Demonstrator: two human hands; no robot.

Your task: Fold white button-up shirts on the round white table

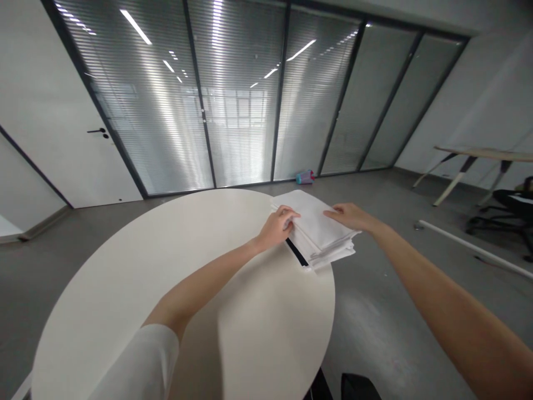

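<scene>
The left hand (277, 226) rests curled on the near-left edge of a stack of folded white cloth (316, 229), fingers pressing the top layer. The right hand (348, 215) lies flat on the stack's right edge, not clenched. The one stack sits at about one o'clock on the round white table (166, 278), overhanging its rim, long axis running from ten to four o'clock. Its exact layer count cannot be told. A pink-and-blue bottle (305, 176) lies on the floor at twelve.
</scene>
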